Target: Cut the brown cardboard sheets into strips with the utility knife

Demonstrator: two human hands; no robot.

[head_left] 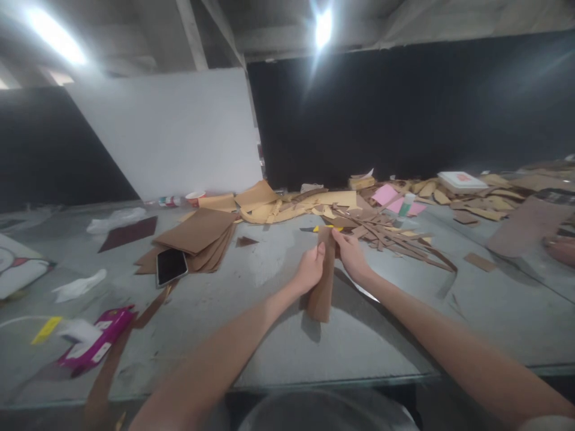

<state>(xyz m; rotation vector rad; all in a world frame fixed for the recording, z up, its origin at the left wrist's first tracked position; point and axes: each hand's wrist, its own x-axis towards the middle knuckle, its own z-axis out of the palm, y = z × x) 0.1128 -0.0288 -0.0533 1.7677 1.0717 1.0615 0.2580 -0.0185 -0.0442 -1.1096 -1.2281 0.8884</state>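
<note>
Presently I hold a long brown cardboard strip [322,281] between both hands above the grey table [278,335]. It is a narrow, flat piece, plain matte brown, standing nearly upright with its lower end just over the table surface and its upper end between my fingertips.

My left hand [309,270] is closed around the strip's left edge, thumb toward me and fingers wrapped behind. My right hand [350,254] pinches the upper right edge, fingers curled onto the cardboard. Both hands grasp the same strip, close together, near the top.

Just beyond my fingers lies a yellow-handled knife [321,228], flat on the table. To the right of it spreads a pile of brown offcut strips [395,239], with pink sheets [395,200] and tan cardboard scraps [291,206] farther back. To the left, well apart, a dark phone [171,266] rests on a stack of brown sheets [197,236]. A magenta box [96,341] lies near the table's front left edge. Nothing lies between the strip and me; the table surface beneath it is bare grey.
</note>
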